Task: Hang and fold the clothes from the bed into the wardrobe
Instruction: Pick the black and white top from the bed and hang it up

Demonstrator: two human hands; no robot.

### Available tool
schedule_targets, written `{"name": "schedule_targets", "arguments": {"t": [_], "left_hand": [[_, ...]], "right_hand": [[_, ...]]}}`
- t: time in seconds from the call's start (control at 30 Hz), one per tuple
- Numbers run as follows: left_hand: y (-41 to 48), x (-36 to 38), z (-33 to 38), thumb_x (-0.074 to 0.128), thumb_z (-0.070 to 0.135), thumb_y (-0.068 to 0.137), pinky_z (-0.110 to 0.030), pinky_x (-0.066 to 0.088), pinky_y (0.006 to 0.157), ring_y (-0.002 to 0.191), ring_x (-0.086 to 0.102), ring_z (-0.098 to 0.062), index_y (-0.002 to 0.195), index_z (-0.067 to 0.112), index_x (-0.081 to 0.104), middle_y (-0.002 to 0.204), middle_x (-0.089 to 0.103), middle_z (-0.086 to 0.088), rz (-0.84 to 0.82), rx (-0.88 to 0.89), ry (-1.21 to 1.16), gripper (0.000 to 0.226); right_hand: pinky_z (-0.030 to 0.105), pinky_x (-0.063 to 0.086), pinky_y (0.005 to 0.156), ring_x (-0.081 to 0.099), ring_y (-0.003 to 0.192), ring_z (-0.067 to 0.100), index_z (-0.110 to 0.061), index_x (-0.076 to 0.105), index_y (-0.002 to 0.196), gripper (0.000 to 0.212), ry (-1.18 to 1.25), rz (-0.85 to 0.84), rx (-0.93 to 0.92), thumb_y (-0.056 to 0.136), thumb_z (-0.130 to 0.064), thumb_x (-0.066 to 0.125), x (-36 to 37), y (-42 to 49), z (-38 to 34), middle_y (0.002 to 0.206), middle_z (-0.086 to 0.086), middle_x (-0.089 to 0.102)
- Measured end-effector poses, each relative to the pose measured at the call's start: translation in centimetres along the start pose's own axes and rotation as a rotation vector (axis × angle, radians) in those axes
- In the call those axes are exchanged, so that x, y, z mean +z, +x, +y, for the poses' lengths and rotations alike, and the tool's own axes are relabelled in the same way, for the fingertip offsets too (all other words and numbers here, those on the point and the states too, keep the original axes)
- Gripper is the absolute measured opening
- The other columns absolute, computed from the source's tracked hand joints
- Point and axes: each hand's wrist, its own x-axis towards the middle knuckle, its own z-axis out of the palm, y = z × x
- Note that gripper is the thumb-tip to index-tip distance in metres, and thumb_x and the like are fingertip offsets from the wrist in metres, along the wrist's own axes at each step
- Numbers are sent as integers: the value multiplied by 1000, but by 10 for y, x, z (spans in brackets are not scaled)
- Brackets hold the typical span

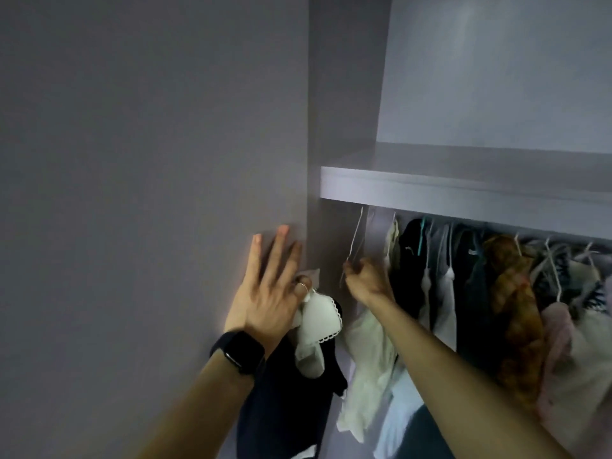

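Meanwhile, left fingers splay, snagging scalloped collar; right fingers pinch wire hanger.

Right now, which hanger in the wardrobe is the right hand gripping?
The thin white hanger at the row's far left end, gripped by the right hand; the others hang further right. The left hand holds a dark, white-collared garment.

My left hand is up, three fingers straight, forefinger hooking a garment. My right hand, farther right, pinches a hanger.

A black smartwatch and a thin ring are both worn.
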Motion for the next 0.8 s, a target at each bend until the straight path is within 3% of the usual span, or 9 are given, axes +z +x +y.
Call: {"name": "schedule_targets", "arguments": {"t": [0.07,0.13,0.27,0.47,0.67,0.73,0.8], "left_hand": [[0,5,-3,13,29,89,-69,-17,112,145,13,-54,119,30,72,156,37,-17,51,19,-4,66],[5,12,-4,3,31,90,-72,-26,105,145,1,-56,132,37,61,162,25,-16,130,27,99,72],[2,17,2,-1,37,92,-75,-36,90,135,-26,-62,150,37,36,166,2,-17,57,52,173,69],[1,15,7,2,35,92,-74,-38,88,124,-40,-64,151,34,37,165,-4,-20,7,63,132,68],[2,9,4,8,34,94,-73,-38,89,124,-44,-62,154,35,27,164,-14,-19,-100,56,93,62],[2,8,3,12,36,96,-73,-37,90,129,-40,-59,154,38,23,166,-11,-15,-143,60,53,60],[0,3,0,14,39,98,-71,-37,95,145,-25,-49,154,41,21,167,0,-9,-189,70,-79,57]], "right_hand": [[34,47,97,59,121,35,-9,52,134,47,25,45,46,101,-43,51,21,15,4,131,16,63],[34,47,92,61,118,36,-8,56,130,47,-8,78,92,99,-43,55,29,26,5,126,17,66],[31,45,89,60,121,37,-6,64,125,41,-22,70,150,93,-31,56,36,27,5,127,20,65],[40,48,94,61,113,43,-8,69,116,52,-36,355,123,103,-38,29,1,15,-15,123,23,66],[37,45,85,61,109,43,-10,69,116,52,-86,276,93,105,-41,29,-43,-40,-4,118,22,67],[34,45,80,62,101,39,-11,72,104,49,0,233,72,105,-41,34,-52,-77,15,105,17,70],[31,40,64,62,77,27,-15,63,73,46,94,189,51,104,-40,41,-64,-124,30,73,1,66]]}}
